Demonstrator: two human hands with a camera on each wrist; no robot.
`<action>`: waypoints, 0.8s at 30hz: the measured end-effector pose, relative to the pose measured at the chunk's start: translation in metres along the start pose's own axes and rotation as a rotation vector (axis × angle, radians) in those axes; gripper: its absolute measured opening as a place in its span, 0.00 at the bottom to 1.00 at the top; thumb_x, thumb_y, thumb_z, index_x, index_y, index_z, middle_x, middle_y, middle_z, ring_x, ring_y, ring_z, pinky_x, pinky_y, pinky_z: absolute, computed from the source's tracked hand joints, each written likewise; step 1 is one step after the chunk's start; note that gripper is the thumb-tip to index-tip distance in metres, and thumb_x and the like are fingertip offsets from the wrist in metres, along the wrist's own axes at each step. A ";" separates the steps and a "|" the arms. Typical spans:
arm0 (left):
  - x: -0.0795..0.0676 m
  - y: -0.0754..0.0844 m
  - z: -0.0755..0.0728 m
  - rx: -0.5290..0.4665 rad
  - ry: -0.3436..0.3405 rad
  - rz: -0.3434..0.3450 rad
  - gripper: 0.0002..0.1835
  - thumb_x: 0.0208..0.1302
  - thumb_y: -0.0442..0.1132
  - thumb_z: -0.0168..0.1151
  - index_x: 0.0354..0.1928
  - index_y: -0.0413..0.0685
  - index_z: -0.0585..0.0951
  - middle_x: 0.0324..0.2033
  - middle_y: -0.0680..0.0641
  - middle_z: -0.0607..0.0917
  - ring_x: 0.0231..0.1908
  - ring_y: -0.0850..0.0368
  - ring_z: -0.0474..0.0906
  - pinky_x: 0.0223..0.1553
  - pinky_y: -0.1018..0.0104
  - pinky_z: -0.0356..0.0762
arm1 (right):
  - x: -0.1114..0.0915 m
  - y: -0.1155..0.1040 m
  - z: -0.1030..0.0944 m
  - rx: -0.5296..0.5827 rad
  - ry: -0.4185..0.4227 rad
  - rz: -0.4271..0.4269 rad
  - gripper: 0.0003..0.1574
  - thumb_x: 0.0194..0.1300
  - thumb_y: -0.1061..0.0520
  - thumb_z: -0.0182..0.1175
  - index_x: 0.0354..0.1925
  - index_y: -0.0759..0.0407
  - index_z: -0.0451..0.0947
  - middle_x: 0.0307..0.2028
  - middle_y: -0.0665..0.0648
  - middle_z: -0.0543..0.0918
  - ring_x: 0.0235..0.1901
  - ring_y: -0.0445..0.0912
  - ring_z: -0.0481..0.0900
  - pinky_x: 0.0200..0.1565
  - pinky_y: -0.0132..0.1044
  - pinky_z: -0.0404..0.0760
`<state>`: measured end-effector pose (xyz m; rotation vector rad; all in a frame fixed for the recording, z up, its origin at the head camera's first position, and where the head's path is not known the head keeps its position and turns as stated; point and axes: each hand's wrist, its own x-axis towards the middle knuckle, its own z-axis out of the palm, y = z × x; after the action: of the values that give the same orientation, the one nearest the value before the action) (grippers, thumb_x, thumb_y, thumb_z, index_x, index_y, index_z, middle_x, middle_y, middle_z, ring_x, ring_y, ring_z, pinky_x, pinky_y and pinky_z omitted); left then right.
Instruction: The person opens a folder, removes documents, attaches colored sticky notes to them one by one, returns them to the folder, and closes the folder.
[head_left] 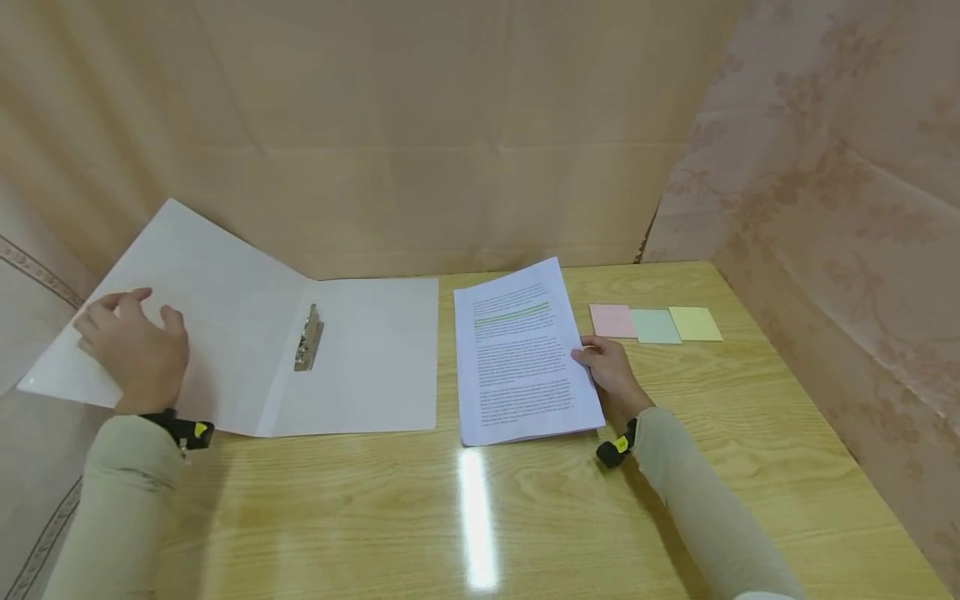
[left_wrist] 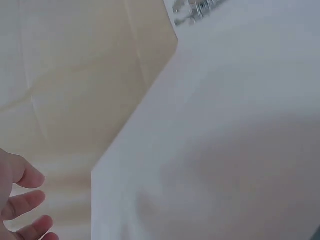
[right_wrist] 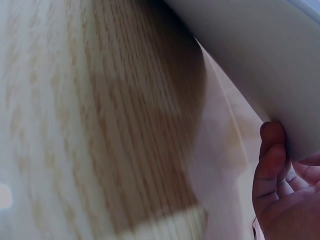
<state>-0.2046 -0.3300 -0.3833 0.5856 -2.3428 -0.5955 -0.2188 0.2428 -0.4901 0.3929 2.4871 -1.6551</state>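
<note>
A white lever-clip folder (head_left: 375, 358) lies spread on the left of the table, its front cover (head_left: 202, 292) tilted up against the curtain. Near the spine sits its metal clip (head_left: 308, 340). My left hand (head_left: 138, 346) is over the raised cover, fingers loosely bent and holding nothing; the left wrist view shows its fingertips (left_wrist: 30, 202) beside the cover's edge. With my right hand (head_left: 611, 367) I pinch the right edge of a stack of printed sheets (head_left: 517, 358). That edge is raised off the table, as the right wrist view shows. Green highlighting crosses the top page.
Pink (head_left: 612, 321), green (head_left: 656, 326) and yellow (head_left: 695, 323) sticky note pads lie in a row right of the sheets. A beige curtain (head_left: 450, 142) hangs behind the wooden table (head_left: 360, 517). Patterned cloth (head_left: 847, 225) borders the right side.
</note>
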 end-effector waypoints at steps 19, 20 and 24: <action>-0.062 0.033 0.058 -0.169 -0.082 0.187 0.16 0.66 0.33 0.53 0.51 0.30 0.78 0.52 0.28 0.73 0.56 0.30 0.66 0.56 0.36 0.60 | 0.002 0.006 0.003 0.028 0.000 0.025 0.22 0.71 0.58 0.55 0.60 0.64 0.74 0.38 0.56 0.78 0.32 0.42 0.76 0.35 0.30 0.75; -0.065 0.034 0.060 -0.171 -0.095 0.188 0.16 0.66 0.33 0.53 0.51 0.30 0.78 0.52 0.28 0.73 0.56 0.31 0.66 0.56 0.37 0.60 | 0.003 0.005 0.003 0.028 0.002 0.027 0.22 0.71 0.57 0.55 0.60 0.64 0.74 0.38 0.56 0.78 0.33 0.42 0.75 0.35 0.30 0.74; -0.074 0.035 0.072 -0.198 -0.130 0.190 0.16 0.66 0.33 0.54 0.51 0.31 0.78 0.52 0.29 0.74 0.53 0.31 0.67 0.53 0.39 0.62 | 0.003 0.004 0.002 0.023 0.010 0.026 0.23 0.71 0.57 0.55 0.61 0.64 0.73 0.39 0.56 0.78 0.33 0.42 0.75 0.35 0.29 0.73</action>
<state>-0.2108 -0.2427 -0.4488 0.2376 -2.3887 -0.7848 -0.2204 0.2428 -0.4955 0.4356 2.4612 -1.6771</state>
